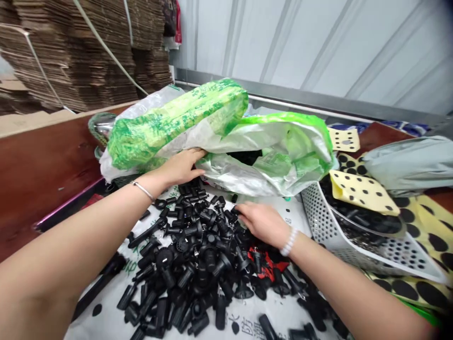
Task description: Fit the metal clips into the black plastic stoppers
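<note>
Black plastic parts [210, 255], short and mostly cylindrical, some with flared or disc-shaped ends, lie heaped inward of the left edge of a white printed sheet [109, 326]. Right hand [264, 222]: fingers bent close together, tips at the heap's far right side. Left hand [182, 167]: thumb parted from the fingers, against a green-and-white plastic bag [219, 137] beyond the heap. With fingertips partly hidden, whether either hand grips anything cannot be told.

Black parts [203, 264] leave room above; the green bag [212, 111] blocks behind.
</note>
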{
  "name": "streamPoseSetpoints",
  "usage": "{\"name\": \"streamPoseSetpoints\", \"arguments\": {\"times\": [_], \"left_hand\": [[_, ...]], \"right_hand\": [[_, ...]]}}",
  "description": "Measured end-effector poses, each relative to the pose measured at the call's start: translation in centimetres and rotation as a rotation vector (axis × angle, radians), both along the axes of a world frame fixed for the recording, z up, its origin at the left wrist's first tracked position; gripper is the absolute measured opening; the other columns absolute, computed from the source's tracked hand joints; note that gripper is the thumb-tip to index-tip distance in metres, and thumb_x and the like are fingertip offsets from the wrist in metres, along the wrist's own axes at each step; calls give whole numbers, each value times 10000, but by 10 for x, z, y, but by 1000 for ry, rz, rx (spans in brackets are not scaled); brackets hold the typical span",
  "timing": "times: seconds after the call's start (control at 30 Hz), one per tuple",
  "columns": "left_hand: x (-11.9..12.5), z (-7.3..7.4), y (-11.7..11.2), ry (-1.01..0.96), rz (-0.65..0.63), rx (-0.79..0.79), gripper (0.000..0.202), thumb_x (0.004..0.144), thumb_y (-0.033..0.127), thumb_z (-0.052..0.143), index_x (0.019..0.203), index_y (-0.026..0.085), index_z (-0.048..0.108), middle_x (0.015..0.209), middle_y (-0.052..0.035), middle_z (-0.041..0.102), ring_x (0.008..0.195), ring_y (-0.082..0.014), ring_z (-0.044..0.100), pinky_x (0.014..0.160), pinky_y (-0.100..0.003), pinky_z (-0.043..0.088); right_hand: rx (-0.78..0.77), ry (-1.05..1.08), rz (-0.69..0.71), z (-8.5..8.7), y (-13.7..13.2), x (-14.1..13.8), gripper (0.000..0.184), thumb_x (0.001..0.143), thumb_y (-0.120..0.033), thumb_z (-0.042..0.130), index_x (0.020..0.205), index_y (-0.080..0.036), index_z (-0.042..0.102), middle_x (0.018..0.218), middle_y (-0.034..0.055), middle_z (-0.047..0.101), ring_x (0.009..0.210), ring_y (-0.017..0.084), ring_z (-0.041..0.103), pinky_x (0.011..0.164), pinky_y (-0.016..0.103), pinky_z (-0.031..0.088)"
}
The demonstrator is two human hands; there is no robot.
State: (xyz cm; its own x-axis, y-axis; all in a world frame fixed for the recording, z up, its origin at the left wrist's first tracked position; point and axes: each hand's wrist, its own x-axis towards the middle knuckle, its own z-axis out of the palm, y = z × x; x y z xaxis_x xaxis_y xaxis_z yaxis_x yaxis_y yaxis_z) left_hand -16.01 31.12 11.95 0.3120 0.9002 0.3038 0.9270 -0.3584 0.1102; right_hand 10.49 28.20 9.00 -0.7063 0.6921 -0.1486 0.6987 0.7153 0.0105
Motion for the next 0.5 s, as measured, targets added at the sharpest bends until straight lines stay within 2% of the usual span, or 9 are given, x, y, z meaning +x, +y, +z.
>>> {"name": "streamPoseSetpoints", "arguments": {"times": [0.1, 0.17, 0.23, 0.3, 0.33, 0.4, 0.47, 0.5], "left_hand": [[-4, 4, -17, -32, -7, -3, 512, 825, 384, 501, 1285, 162, 481, 1314, -78, 532, 1184, -233, 496, 1001, -314, 370], [0, 7, -31, -46, 9, 1, 420, 826, 394, 488, 1181, 191, 583, 1186, -75, 630, 1080, -258, 575, 921, -345, 435], [11, 10, -45, -46, 31, 1, 331, 819, 398, 487, 1018, 211, 673, 943, -74, 717, 872, -273, 656, 786, -366, 493], [28, 13, -60, -47, 12, -18, 305, 820, 423, 485, 939, 238, 697, 790, -50, 729, 715, -250, 672, 687, -342, 507], [38, 13, -67, -64, -26, -60, 315, 829, 429, 476, 963, 240, 690, 788, -46, 730, 697, -243, 672, 658, -333, 508], [62, 13, -75, -149, -158, -115, 323, 849, 398, 461, 1051, 236, 656, 882, -49, 728, 795, -230, 672, 695, -317, 514], [83, 11, -73, -233, -308, -90, 343, 866, 335, 440, 1146, 218, 601, 1082, -72, 673, 978, -225, 627, 854, -338, 485], [90, 10, -67, -285, -333, -60, 374, 860, 311, 445, 1197, 201, 562, 1174, -88, 625, 1065, -229, 585, 921, -348, 455]], "right_hand": [[-55, 17, -5, 19, -42, 29, 187, 862, -205, 494, 969, -227, 646, 877, 52, 693, 787, 187, 650, 701, 280, 467], [-209, 72, -13, 25, -71, 39, 178, 820, -179, 524, 919, -232, 662, 843, 41, 705, 751, 184, 656, 677, 272, 460], [-302, 74, 11, 22, -97, 41, 148, 788, -163, 543, 847, -224, 663, 823, 30, 709, 738, 181, 661, 659, 262, 455], [-327, 42, 88, 12, -117, 39, 98, 764, -172, 575, 805, -218, 650, 793, 11, 707, 724, 178, 662, 634, 254, 447], [-328, 15, 131, 6, -124, 37, 59, 755, -188, 598, 779, -215, 644, 774, 3, 702, 709, 175, 660, 597, 249, 436], [-292, -72, 230, -2, -133, 36, 54, 763, -261, 622, 760, -210, 641, 752, 4, 693, 647, 173, 652, 473, 255, 372], [-219, -102, 246, 0, -133, 35, 135, 765, -333, 634, 817, -209, 645, 778, 14, 684, 603, 172, 635, 430, 265, 331], [-178, -71, 222, 5, -129, 35, 177, 756, -355, 644, 853, -207, 645, 795, 20, 678, 610, 174, 632, 444, 263, 346]]}}
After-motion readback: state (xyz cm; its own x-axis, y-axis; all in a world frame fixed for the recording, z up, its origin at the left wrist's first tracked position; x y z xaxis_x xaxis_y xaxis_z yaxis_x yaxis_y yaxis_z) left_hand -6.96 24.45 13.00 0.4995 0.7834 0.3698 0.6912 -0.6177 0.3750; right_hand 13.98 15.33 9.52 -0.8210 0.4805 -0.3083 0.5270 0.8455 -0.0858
